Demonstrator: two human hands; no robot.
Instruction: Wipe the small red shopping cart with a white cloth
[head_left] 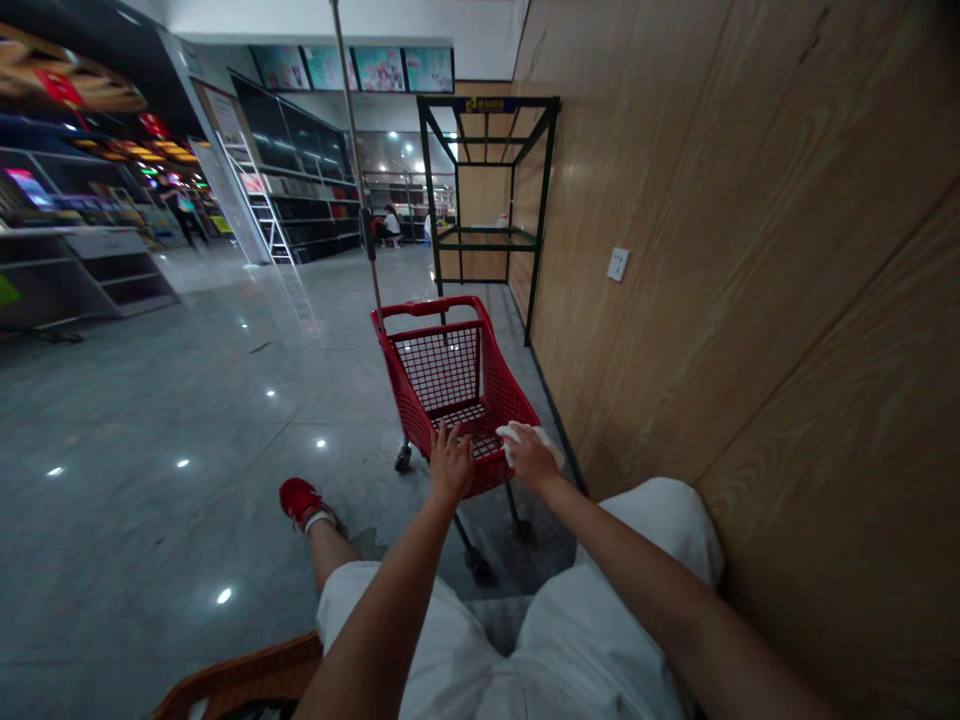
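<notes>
A small red plastic shopping cart (450, 375) stands on the grey floor in front of me, its mesh basket holding nothing. My left hand (450, 463) grips the near rim of the basket, fingers curled over the edge. My right hand (531, 455) is closed on a white cloth (525, 434) and presses it against the basket's near right rim. I am seated, with white shorts and a red shoe (300, 500) showing below.
A wood-panelled wall (750, 300) runs close along the right, with a white socket (617, 264). A bare black metal rack (487, 200) stands behind the cart. A thin pole (360, 190) rises from the cart's left corner. Store shelves and a ladder (262, 210) lie far left. A wicker seat edge (247, 675) is below.
</notes>
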